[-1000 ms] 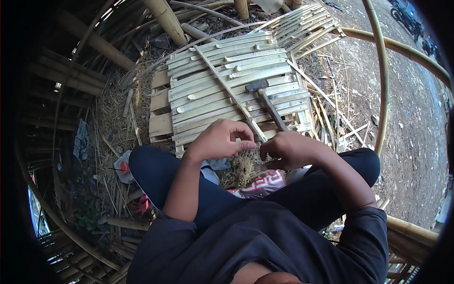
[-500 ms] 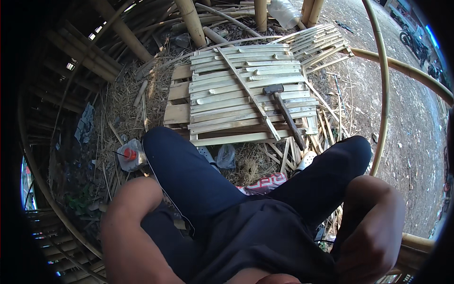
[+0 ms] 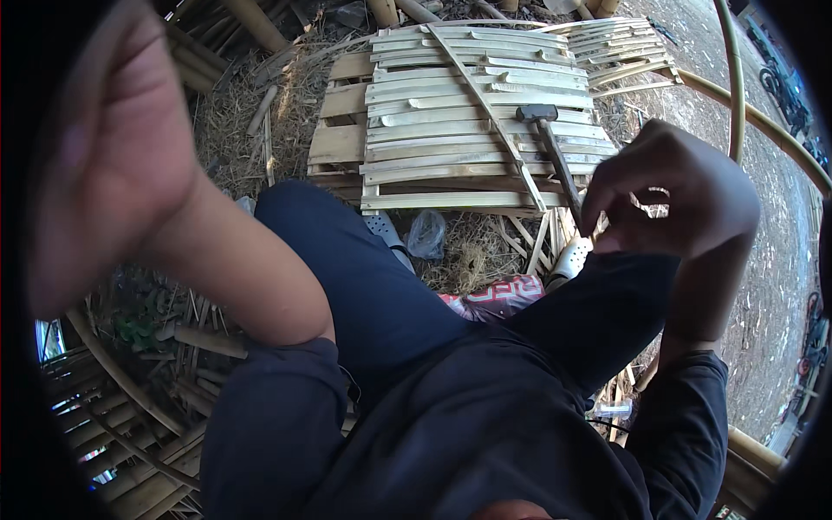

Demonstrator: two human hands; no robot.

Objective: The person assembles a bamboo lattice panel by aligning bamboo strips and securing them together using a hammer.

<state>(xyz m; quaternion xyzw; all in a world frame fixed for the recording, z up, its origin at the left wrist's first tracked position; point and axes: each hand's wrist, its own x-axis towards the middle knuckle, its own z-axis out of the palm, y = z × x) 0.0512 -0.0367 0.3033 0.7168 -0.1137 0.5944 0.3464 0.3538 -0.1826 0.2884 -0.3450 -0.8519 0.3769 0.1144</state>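
My left hand (image 3: 121, 165) is raised at the far left, close to the camera. Motion smears it and its fingers are not clear. Over my right knee hangs my right hand (image 3: 672, 191), its fingers curled in toward the thumb as in a pinch; whatever it may hold is too small to make out. Beyond and to the left of it, a hammer (image 3: 559, 156) with a dark head and wooden handle lies on a panel of pale bamboo slats (image 3: 442, 130). One narrow bamboo strip (image 3: 485, 117) lies slantwise across the slats, left of the hammer.
The panel rests on a wooden pallet (image 3: 345, 100). A smaller slatted piece (image 3: 620, 43) lies at the far right. A clear plastic bag (image 3: 426, 234) and a red-and-white printed sack (image 3: 507, 295) are between my legs. A curved bamboo pole (image 3: 735, 82) rises at right.
Both hands have come up from beside my body: the left to the upper left, the right forward over my knee. The view has shifted, while the hammer and strip stay on the slats.
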